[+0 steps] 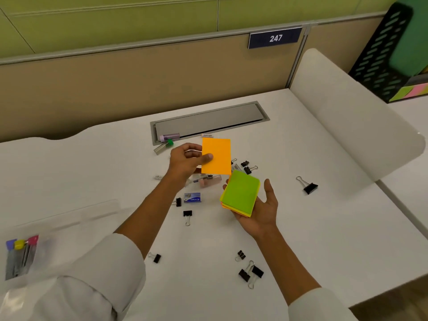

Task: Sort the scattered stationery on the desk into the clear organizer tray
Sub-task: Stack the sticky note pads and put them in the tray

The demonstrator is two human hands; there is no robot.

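My left hand pinches an orange sticky-note pad by its left edge and holds it upright above the desk. My right hand, palm up, carries a stack of sticky notes with a green pad on top and yellow and orange layers below. The two pads nearly touch at a corner. The clear organizer tray lies at the left of the desk, with several markers in its near end. Black binder clips are scattered over the white desk, and a small blue staple box sits between my arms.
A grey cable hatch is set into the desk at the back, with a purple item and a green-capped item at its left end. A white curved divider rises at right. A black mesh file rack stands far right.
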